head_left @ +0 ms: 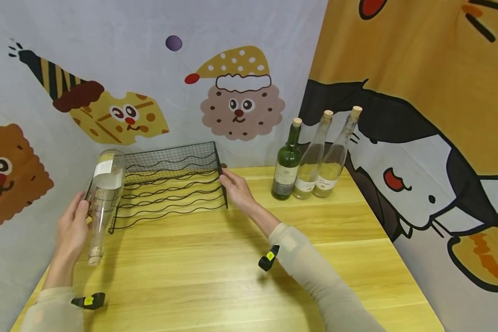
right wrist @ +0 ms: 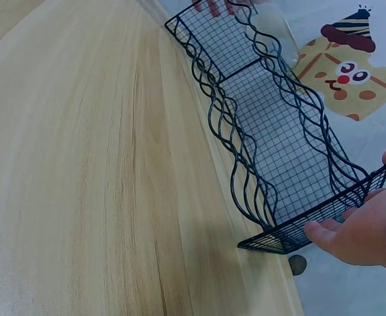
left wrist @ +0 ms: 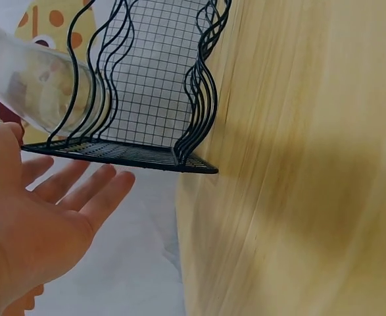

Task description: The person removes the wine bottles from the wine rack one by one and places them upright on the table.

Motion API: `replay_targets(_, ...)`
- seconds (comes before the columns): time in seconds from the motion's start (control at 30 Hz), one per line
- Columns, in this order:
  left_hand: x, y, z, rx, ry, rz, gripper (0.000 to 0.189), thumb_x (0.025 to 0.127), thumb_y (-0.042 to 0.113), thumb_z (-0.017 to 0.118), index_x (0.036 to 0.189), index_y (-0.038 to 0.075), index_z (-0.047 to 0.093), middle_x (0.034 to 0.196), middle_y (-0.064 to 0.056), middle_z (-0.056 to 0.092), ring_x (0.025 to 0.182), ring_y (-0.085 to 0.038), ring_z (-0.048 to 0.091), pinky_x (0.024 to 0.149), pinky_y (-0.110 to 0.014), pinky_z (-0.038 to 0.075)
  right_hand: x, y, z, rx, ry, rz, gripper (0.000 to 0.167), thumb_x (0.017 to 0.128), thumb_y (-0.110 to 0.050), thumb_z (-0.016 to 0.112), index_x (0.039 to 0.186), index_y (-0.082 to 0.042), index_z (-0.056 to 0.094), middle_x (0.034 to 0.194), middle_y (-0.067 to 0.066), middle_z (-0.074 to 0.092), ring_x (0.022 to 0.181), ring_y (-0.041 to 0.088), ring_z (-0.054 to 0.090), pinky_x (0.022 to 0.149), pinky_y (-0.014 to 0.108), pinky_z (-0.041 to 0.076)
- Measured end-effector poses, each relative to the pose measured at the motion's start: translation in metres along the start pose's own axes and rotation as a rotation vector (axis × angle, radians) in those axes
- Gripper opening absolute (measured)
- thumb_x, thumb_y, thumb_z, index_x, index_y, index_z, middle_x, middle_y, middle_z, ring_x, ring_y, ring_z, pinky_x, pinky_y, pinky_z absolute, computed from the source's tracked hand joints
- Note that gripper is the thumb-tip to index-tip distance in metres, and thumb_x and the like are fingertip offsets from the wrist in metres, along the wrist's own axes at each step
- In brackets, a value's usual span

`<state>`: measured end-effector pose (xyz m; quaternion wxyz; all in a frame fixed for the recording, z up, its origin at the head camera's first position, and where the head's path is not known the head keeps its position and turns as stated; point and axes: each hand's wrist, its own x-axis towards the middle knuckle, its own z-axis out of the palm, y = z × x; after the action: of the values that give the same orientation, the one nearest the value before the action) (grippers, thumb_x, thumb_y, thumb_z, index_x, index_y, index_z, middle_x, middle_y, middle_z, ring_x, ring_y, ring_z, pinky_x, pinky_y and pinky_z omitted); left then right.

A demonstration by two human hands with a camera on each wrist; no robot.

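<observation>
A black wire wine rack (head_left: 170,184) with wavy bars stands against the back wall. On its left end lies a clear glass bottle (head_left: 109,180), base to the back and corked neck pointing forward past the rack's front. My left hand (head_left: 72,226) holds the left mesh side panel (left wrist: 120,153), thumb at its edge and fingers extended along the outer face. At the opposite end, my right hand (head_left: 238,191) holds the right side panel (right wrist: 317,214) by its upper edge, thumb over the edge and fingers against the outside.
A corked green bottle (head_left: 286,168) and two corked clear bottles, one in the middle (head_left: 311,166) and one at the right (head_left: 334,161), stand upright at the table's back right. The wooden table (head_left: 199,276) meets cartoon-printed cloth walls (head_left: 149,27) behind and on the right.
</observation>
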<state>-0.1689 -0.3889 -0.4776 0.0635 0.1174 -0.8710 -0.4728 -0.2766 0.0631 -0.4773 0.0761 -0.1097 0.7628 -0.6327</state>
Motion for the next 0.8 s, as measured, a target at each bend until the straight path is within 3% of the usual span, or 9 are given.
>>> replay_targets(0.07, -0.002, 0.001, 0.0, 0.03, 0.014, 0.011, 0.061, 0.123, 0.051, 0.021, 0.182, 0.042, 0.007, 0.189, -0.023, 0.016, 0.165, -0.059, 0.031, 0.13, -0.034, 0.051, 0.0, 0.0, 0.0, -0.008, 0.004, -0.005, 0.06, 0.122, -0.047, 0.049, 0.176, -0.023, 0.043, 0.185, 0.003, 0.038, 0.169, 0.034, 0.042, 0.139, 0.057, 0.04)
replay_targets(0.13, -0.005, 0.003, 0.0, 0.066, 0.034, 0.022, 0.061, 0.123, 0.051, 0.023, 0.181, 0.044, 0.007, 0.188, -0.021, 0.02, 0.16, -0.062, 0.038, 0.137, -0.057, 0.042, 0.0, -0.001, 0.0, -0.009, 0.006, -0.008, 0.06, 0.122, -0.047, 0.05, 0.176, -0.022, 0.044, 0.184, 0.002, 0.04, 0.169, 0.034, 0.043, 0.139, 0.058, 0.041)
replay_targets(0.27, -0.011, 0.006, 0.001, 0.094, 0.069, 0.063, 0.06, 0.124, 0.048, 0.026, 0.182, 0.044, 0.01, 0.187, -0.018, 0.025, 0.157, -0.063, 0.042, 0.142, -0.061, 0.032, 0.001, 0.0, 0.0, -0.009, 0.008, -0.01, 0.061, 0.122, -0.046, 0.05, 0.176, -0.018, 0.043, 0.184, 0.002, 0.042, 0.169, 0.033, 0.043, 0.139, 0.057, 0.041)
replay_targets(0.33, -0.014, 0.007, 0.002, 0.099, 0.085, 0.089, 0.06, 0.124, 0.047, 0.028, 0.182, 0.043, 0.011, 0.187, -0.016, 0.027, 0.161, -0.06, 0.039, 0.144, -0.055, 0.028, 0.001, 0.001, 0.0, -0.008, 0.006, -0.01, 0.062, 0.122, -0.045, 0.05, 0.176, -0.017, 0.043, 0.184, 0.002, 0.041, 0.169, 0.033, 0.043, 0.139, 0.057, 0.041)
replay_targets(0.47, -0.021, 0.009, 0.0, 0.133, 0.136, 0.169, 0.059, 0.124, 0.043, 0.033, 0.182, 0.042, 0.018, 0.185, -0.015, 0.034, 0.167, -0.049, 0.038, 0.135, -0.016, 0.028, 0.0, 0.001, 0.0, -0.005, -0.003, -0.008, 0.062, 0.122, -0.046, 0.049, 0.177, -0.017, 0.041, 0.185, 0.002, 0.039, 0.168, 0.034, 0.043, 0.137, 0.058, 0.043)
replay_targets(0.57, -0.026, 0.01, -0.001, 0.151, 0.179, 0.248, 0.058, 0.124, 0.038, 0.039, 0.181, 0.04, 0.024, 0.182, -0.017, 0.041, 0.166, -0.009, 0.043, 0.112, 0.006, 0.025, 0.0, 0.0, -0.001, -0.005, -0.008, -0.01, 0.063, 0.122, -0.046, 0.048, 0.177, -0.017, 0.04, 0.185, 0.002, 0.039, 0.169, 0.035, 0.043, 0.137, 0.059, 0.043)
replay_targets(0.67, -0.031, 0.011, -0.001, 0.15, 0.21, 0.324, 0.059, 0.123, 0.031, 0.045, 0.18, 0.036, 0.03, 0.18, -0.018, 0.044, 0.149, 0.019, 0.04, 0.109, 0.01, 0.027, -0.001, 0.0, -0.001, -0.005, -0.01, -0.015, 0.063, 0.122, -0.046, 0.048, 0.177, -0.016, 0.04, 0.185, 0.003, 0.038, 0.169, 0.036, 0.042, 0.138, 0.059, 0.041)
replay_targets(0.73, -0.035, 0.011, -0.001, 0.16, 0.226, 0.361, 0.059, 0.122, 0.029, 0.048, 0.179, 0.035, 0.034, 0.178, -0.017, 0.047, 0.151, 0.013, 0.045, 0.109, 0.01, 0.028, -0.001, 0.0, 0.0, -0.003, -0.009, -0.018, 0.063, 0.122, -0.045, 0.049, 0.177, -0.015, 0.04, 0.185, 0.005, 0.039, 0.169, 0.036, 0.042, 0.138, 0.059, 0.041)
replay_targets(0.8, -0.038, 0.012, 0.0, 0.182, 0.238, 0.385, 0.059, 0.121, 0.027, 0.05, 0.178, 0.034, 0.037, 0.177, -0.016, 0.049, 0.156, -0.018, 0.056, 0.113, 0.008, 0.027, 0.0, 0.0, 0.0, 0.001, -0.008, -0.024, 0.062, 0.122, -0.044, 0.049, 0.177, -0.014, 0.04, 0.185, 0.006, 0.039, 0.169, 0.036, 0.042, 0.138, 0.059, 0.041)
